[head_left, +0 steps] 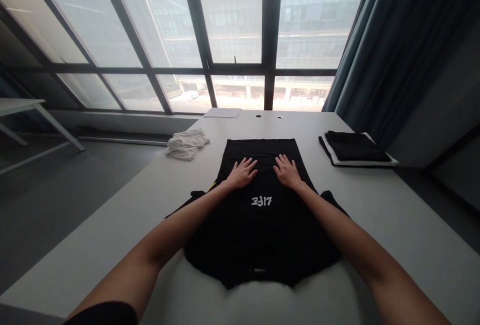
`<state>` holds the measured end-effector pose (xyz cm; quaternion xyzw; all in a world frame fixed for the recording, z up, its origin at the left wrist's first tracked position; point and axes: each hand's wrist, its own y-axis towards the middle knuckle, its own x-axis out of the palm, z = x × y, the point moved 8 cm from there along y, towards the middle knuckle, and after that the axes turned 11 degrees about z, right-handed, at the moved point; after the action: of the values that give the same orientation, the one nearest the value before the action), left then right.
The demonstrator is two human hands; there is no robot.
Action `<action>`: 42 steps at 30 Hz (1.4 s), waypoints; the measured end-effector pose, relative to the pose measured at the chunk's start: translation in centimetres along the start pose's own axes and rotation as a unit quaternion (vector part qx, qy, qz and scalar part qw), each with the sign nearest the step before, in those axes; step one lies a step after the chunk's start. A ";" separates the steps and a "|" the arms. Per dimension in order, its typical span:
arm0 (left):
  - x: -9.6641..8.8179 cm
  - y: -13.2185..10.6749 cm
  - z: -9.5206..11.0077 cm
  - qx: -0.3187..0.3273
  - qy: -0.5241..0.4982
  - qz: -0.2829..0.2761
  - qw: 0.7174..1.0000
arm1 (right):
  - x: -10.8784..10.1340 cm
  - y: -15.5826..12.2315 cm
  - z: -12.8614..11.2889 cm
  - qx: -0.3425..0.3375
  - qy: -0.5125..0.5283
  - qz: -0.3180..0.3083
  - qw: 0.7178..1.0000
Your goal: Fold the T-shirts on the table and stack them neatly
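A black T-shirt (262, 235) lies spread on the white table, its neckline toward me and its hem toward the window. White lettering on its middle reads "LIFE" upside down from here. My left hand (242, 172) rests flat on the upper left of the cloth, fingers spread. Opposite it, my right hand (287, 171) lies flat on the upper right part, fingers also apart. Neither hand grips the fabric. The sleeves stick out at both sides, partly covered by my forearms. A small yellow bit shows at the shirt's left edge.
On the white table (123, 235), a crumpled white cloth (186, 144) lies at the left edge. A stack of folded black and white garments (356, 147) sits at the right. Papers (223, 113) lie at the far edge, before the windows. A blue curtain (360, 65) hangs at the right.
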<state>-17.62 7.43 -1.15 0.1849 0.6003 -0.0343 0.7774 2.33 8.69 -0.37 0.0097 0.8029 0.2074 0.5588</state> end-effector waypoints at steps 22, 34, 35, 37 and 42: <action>-2.5 -12.7 10.2 0.070 -0.019 -0.034 0.997 | -5.6 -12.6 -2.3 -0.046 0.047 0.031 0.997; -1.8 -15.6 13.8 0.213 -0.075 -0.062 0.972 | -3.8 -16.3 -4.4 -0.127 0.035 -0.048 0.990; -1.8 -15.7 13.8 0.214 -0.074 -0.064 0.972 | -3.6 -16.4 -4.3 -0.125 0.035 -0.057 0.990; -1.8 -15.7 13.9 0.212 -0.073 -0.066 0.972 | -3.4 -16.5 -4.3 -0.121 0.035 -0.063 0.990; -1.6 -15.7 13.7 0.205 -0.074 -0.067 0.974 | -3.3 -16.6 -4.3 -0.123 0.040 -0.058 0.990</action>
<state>-9.76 -11.93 -0.65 0.2968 0.5320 -0.2223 0.7612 3.25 -8.70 -1.90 -0.1137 0.7923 0.2718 0.5343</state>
